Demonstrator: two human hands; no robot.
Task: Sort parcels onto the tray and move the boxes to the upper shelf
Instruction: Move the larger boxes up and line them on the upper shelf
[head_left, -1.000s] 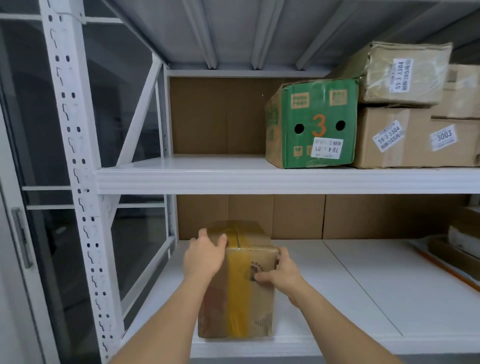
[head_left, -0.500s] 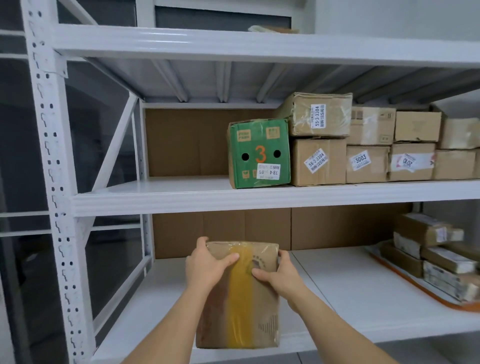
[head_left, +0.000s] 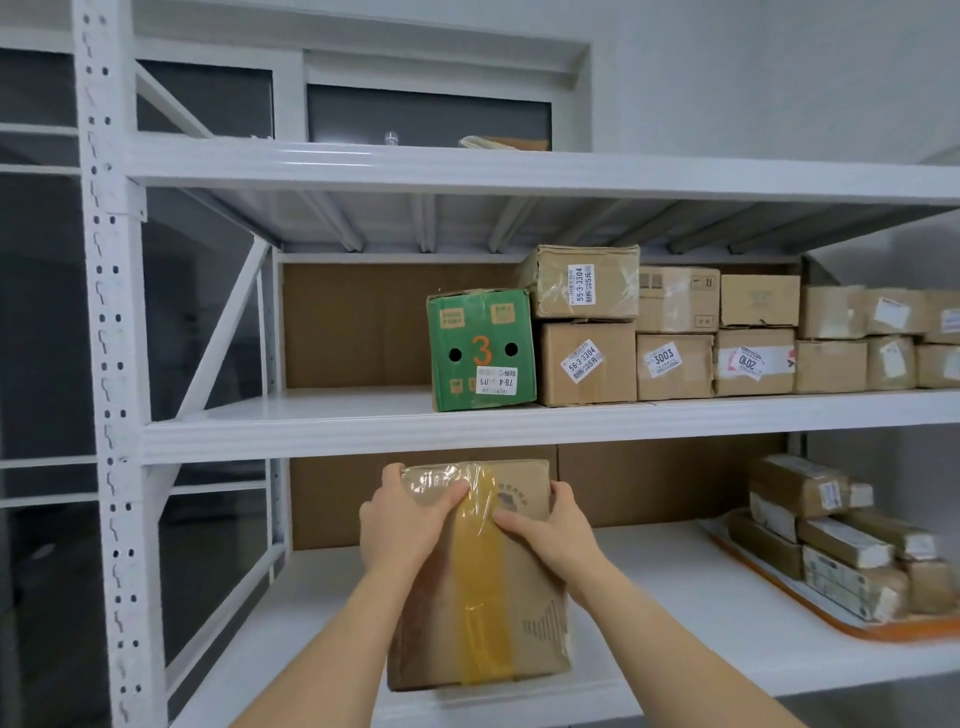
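You have the yellow-taped cardboard box clasped from both sides near its far top edge: your left hand wraps the left corner with fingers curled over the top, and your right hand grips the right side with the thumb laid across the tape. The box sits at the front left of the lower shelf, tilted toward you; whether its base is clear of the shelf you cannot tell from here. To place it well, lift it straight out past the front lip of the middle shelf before raising it, then aim for the bare stretch at the left end, just beside the green box marked 3. Keep both palms squeezed inward, since the glossy tape looks slippery. The orange tray of parcels at the right end stays well apart from your path.
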